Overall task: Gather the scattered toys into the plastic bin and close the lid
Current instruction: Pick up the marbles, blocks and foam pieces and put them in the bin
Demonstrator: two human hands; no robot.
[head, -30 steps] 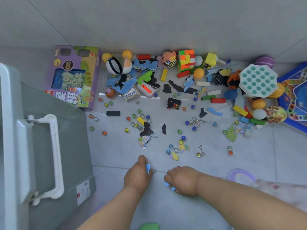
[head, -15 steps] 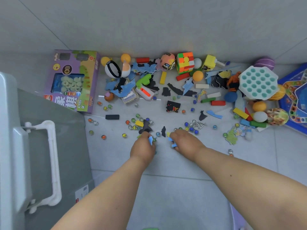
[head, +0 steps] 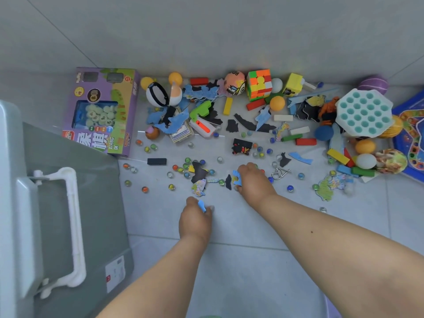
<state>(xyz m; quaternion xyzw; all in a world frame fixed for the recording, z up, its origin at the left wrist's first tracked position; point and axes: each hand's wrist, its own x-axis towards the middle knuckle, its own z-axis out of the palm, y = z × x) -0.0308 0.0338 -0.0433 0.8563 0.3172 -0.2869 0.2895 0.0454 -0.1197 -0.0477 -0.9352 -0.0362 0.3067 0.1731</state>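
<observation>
Crowding right hand: marbles, wire puzzle, black piece.

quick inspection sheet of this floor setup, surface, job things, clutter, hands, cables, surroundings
surface: grey tiled floor, toys strewn along the wall.
job's things: plastic bin at left with white latch handle; marbles, puzzle pieces, blocks and balls not yet in it.
clutter: purple game box, colour cube, teal pop toy, metal ring puzzle.
grippers: left hand pinches a blue piece; right hand grips blue pieces among the marbles.
cables: nothing seen.
surroundings: grey wall; game board at right.
</observation>
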